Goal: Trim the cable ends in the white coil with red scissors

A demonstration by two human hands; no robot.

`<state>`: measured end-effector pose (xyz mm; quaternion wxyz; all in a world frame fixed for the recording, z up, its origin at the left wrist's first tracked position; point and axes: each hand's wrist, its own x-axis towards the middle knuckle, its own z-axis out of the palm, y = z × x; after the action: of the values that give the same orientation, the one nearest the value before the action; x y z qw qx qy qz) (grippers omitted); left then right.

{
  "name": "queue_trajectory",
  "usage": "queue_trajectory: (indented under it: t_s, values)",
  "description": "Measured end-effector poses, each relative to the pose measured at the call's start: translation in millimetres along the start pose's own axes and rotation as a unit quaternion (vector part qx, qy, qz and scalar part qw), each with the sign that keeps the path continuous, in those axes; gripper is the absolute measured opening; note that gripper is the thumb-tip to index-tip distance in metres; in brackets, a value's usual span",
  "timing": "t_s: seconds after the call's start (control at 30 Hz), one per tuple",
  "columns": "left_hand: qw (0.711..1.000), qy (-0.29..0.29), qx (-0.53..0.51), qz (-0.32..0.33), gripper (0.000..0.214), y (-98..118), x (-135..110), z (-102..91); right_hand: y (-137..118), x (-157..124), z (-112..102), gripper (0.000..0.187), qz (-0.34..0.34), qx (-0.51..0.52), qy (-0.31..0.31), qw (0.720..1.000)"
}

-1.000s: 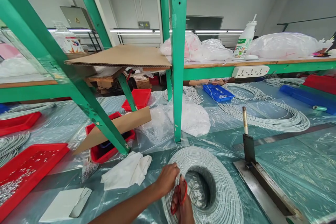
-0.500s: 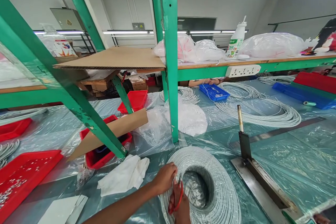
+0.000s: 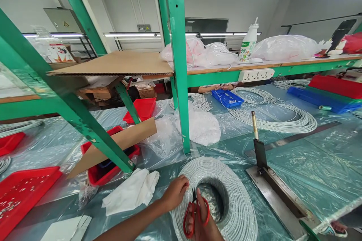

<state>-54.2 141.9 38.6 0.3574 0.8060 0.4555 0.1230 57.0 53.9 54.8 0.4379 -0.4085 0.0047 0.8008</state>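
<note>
A large coil of pale grey cable, bound in clear wrap, lies flat on the bench below my hands. My right hand is closed around red-handled scissors, fingers through the loops. Their dark blades point away from me over the coil's inner edge. My left hand rests at the coil's left upper side with its fingers pinched together; what they grip, if anything, is too small to make out. Left of that arm, a crumpled white cloth lies on the bench.
To the right stands a metal lever tool. A green post rises behind the coil. Red trays sit at left. Farther back are cable loops and a blue tray, with another person's hands beside it.
The scissors have turned, and their red handles are spread wider apart. My right hand has shifted slightly right, away from my left, which stays pinched by the coil. The camera view has shifted slightly.
</note>
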Motion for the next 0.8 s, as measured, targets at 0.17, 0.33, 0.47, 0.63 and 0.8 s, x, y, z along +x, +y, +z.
queue_trajectory:
  t_s: [0.17, 0.33, 0.47, 0.63, 0.8]
  values:
    - [1.000, 0.010, -0.004, 0.004, 0.015, -1, -1, 2.0, -1, 11, -8, 0.059, 0.054, 0.022, -0.026, 0.998]
    - [1.000, 0.022, 0.000, 0.020, 0.016, -4, -1, 3.6, 1, 27, -13, 0.056, 0.044, 0.042, -0.030, 0.998]
    - [1.000, 0.021, 0.004, 0.006, 0.016, -2, -3, 3.8, 10, 38, -3, 0.058, -0.003, 0.025, 0.050, 0.998]
    - [1.000, 0.008, 0.008, -0.015, 0.016, 2, -5, 3.1, 24, 50, 9, 0.066, -0.086, 0.070, 0.049, 0.993]
    - [1.000, 0.000, -0.007, -0.021, 0.017, 3, -5, 1.0, 30, 54, 14, 0.069, -0.147, 0.041, 0.081, 0.985]
